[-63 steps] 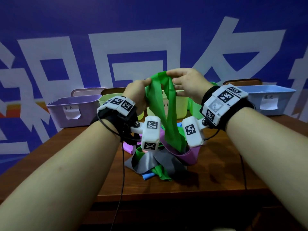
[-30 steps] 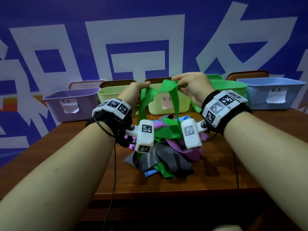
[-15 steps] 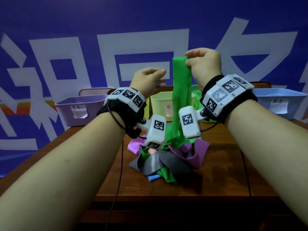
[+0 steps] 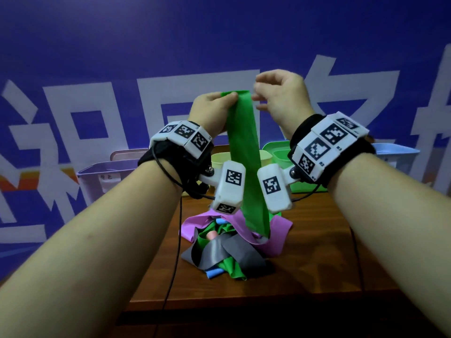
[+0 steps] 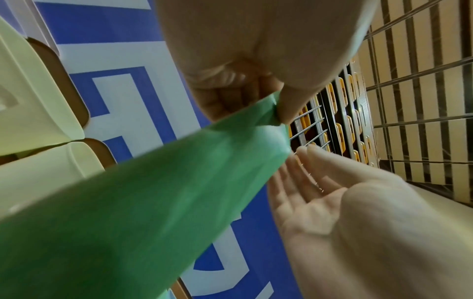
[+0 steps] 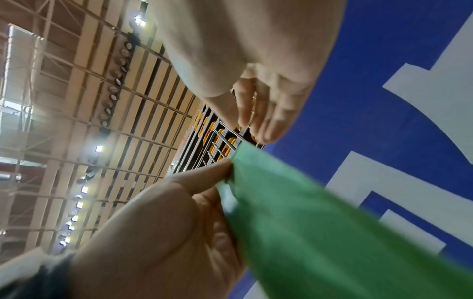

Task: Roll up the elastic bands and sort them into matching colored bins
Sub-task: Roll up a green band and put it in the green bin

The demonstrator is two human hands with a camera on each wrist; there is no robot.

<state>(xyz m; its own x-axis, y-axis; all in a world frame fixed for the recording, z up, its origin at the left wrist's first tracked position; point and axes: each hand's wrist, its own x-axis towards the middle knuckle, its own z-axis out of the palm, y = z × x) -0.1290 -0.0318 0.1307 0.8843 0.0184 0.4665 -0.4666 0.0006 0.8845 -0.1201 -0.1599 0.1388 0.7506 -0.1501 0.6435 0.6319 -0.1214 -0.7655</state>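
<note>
Now, left hand (image 4: 211, 111): I pinch the green band's (image 4: 246, 157) top corner.
Right hand (image 4: 280, 96): released, fingers loose beside the band.
Band: hangs down into the pile (image 4: 227, 250) on the bench (image 4: 317, 252).

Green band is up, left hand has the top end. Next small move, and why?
Probably close the right hand on the free top corner of the green band. Only the left hand pinches that edge; the right is open beside it, holding nothing. The band hangs flat, lower end in the pile, so two holds would let rolling start at the top.
</note>
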